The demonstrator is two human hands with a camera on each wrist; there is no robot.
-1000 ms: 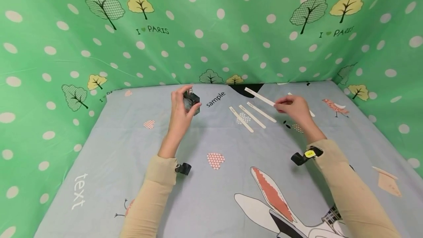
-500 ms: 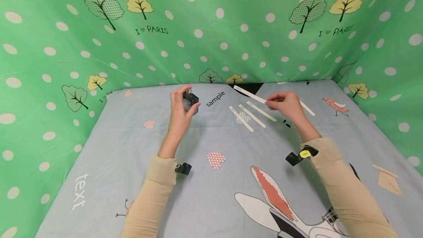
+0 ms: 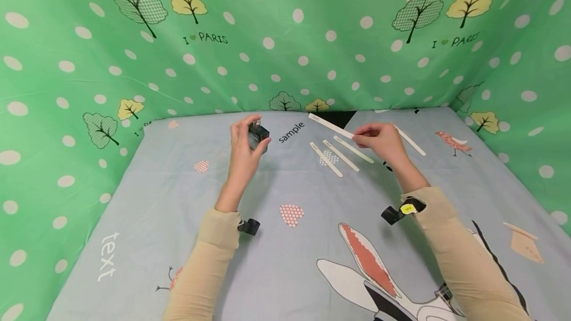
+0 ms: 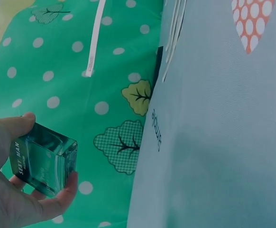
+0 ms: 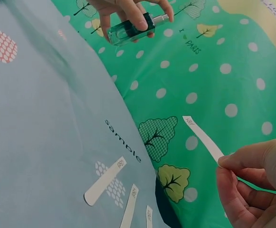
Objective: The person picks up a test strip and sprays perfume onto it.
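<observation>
Head view: left hand (image 3: pixel 243 145), fingers around a square clear-glass bottle (image 3: pixel 258 136) with dark panels and silver nozzle (image 5: pixel 161 19); right hand (image 3: pixel 381 141), pinching one end of a slim white paper-like strip (image 3: pixel 331 126) above pale blue cloth (image 3: pixel 156 202), near three similar strips (image 3: pixel 341 155). Probable risks: stray spray from the fingertip at the nozzle; strip bending, held at one end only. Unclear: nozzle's aim, strip's lettering, its finger-covered end.
</observation>
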